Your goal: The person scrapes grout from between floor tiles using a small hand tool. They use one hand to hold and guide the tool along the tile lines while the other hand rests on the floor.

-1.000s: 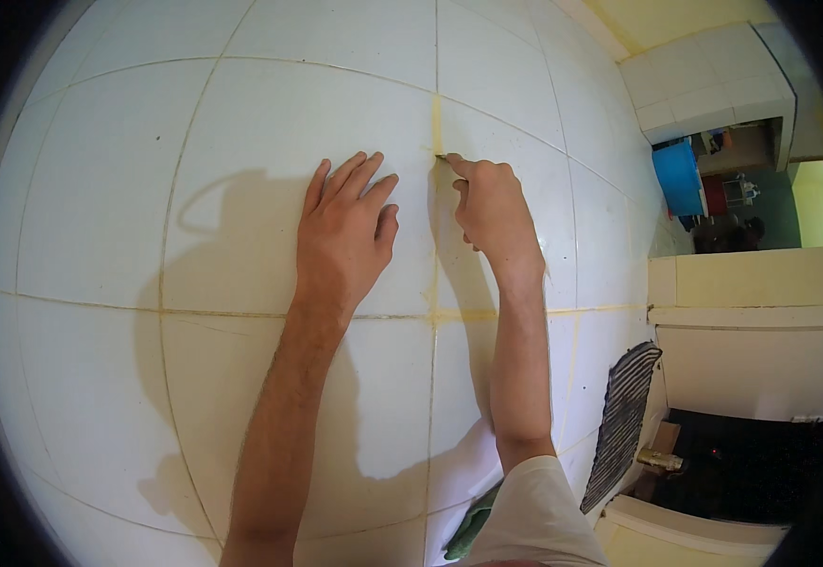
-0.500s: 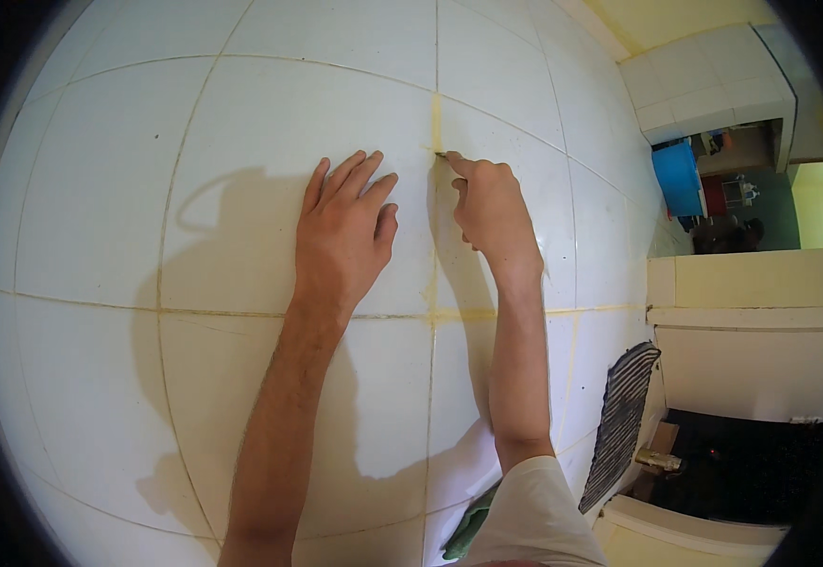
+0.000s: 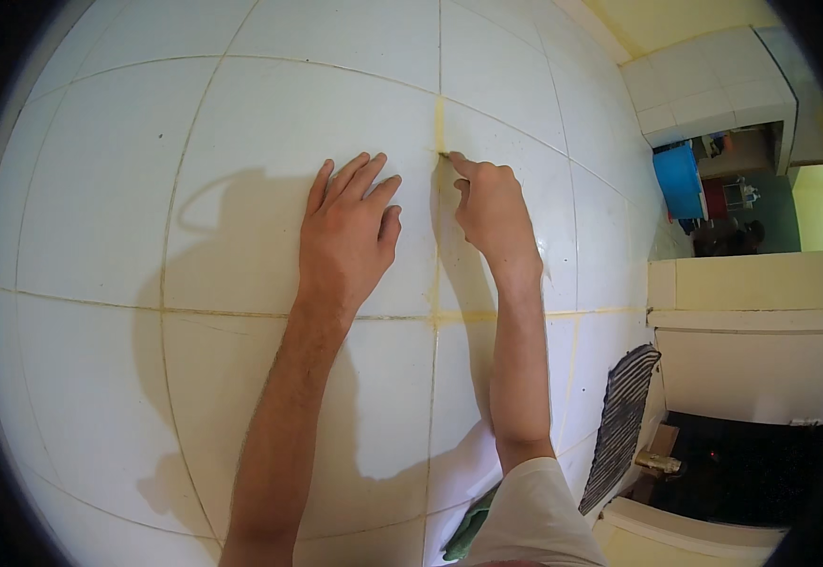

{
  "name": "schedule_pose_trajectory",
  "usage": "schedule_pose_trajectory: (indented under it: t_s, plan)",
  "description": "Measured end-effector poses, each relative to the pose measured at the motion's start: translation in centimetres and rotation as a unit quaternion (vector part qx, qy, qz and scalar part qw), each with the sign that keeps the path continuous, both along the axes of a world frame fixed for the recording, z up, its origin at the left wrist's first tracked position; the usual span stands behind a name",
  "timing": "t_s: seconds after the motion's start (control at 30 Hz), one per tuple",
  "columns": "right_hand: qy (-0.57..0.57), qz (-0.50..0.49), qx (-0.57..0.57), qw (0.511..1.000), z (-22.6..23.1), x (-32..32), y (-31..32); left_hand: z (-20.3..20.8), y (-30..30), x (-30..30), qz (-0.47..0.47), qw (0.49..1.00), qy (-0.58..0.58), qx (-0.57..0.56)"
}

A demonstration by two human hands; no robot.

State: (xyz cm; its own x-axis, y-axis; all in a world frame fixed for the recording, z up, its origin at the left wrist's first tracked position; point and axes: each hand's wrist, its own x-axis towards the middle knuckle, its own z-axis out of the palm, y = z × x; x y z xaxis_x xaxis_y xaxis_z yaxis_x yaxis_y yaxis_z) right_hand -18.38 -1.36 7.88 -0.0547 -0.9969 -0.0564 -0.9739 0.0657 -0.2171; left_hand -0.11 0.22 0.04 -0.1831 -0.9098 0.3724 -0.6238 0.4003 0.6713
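Observation:
My left hand [image 3: 347, 231] rests palm down on the white floor tiles [image 3: 260, 123], its fingers spread and holding nothing. To its right, my right hand [image 3: 497, 213] is closed, with the index finger stretched forward along the joint between two tiles. A small dark tip [image 3: 445, 154] shows at that fingertip, touching the joint; the rest of what I grip is hidden in the hand. Yellow grout [image 3: 440, 118] fills the joint just beyond the tip. More yellow grout [image 3: 473, 314] marks the crossing joint near my right forearm.
A dark striped mat [image 3: 619, 425] lies at the right, beside a doorway. Further off stands a blue tub [image 3: 679, 181]. A green cloth [image 3: 469, 524] lies next to my right sleeve. Shadows of my head and arms fall across the tiles.
Almost nothing differs. The view has shifted very slightly, and both hands keep their places on the tiles.

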Motion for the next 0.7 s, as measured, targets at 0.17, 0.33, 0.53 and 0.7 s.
schedule_pose_trajectory:
  t_s: [0.17, 0.33, 0.53, 0.7]
  plan:
    - [0.002, 0.002, 0.047, 0.999, 1.0, 0.2, 0.3, -0.1, 0.0, 0.0, -0.001, 1.0, -0.005, 0.002]
    - [-0.002, 0.015, -0.02, 1.0, -0.3, -0.4, -0.1, -0.1, 0.0, -0.1, -0.002, 1.0, 0.001, 0.0]
    - [-0.002, 0.011, -0.017, 1.0, -0.4, -0.4, 0.0, -0.1, -0.1, 0.0, -0.001, 1.0, -0.005, -0.005]
    - [-0.018, 0.007, 0.026, 0.999, 0.6, -0.1, 0.0, -0.3, 0.0, 0.2, 0.003, 1.0, -0.006, -0.008]
